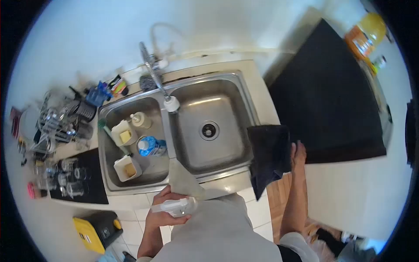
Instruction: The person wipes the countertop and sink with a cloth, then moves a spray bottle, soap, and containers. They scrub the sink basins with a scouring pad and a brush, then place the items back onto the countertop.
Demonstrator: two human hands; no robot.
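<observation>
My left hand (pixel 168 209) is wrapped round a white spray bottle (pixel 176 207), seen from above in front of my body. A pale grey-beige cloth (pixel 184 178) overlaps the front rim of the sink, its lower edge right at my left fingers. On the right, my right hand (pixel 298 153) is closed at the edge of a dark cloth (pixel 269 150), which hangs over the counter's front edge beside the sink. The double sink (pixel 209 177) lies before me, its right basin (pixel 192 144) bare around the drain.
The left basin holds a blue-labelled bottle (pixel 151 146), a pump bottle (pixel 141 120) and white sponge holders (pixel 127 168). A spring faucet (pixel 152 72) hangs over the divider. Glasses (pixel 74 174) and a loaded dish rack (pixel 56 126) stand left. A black panel (pixel 329 100) covers the right counter.
</observation>
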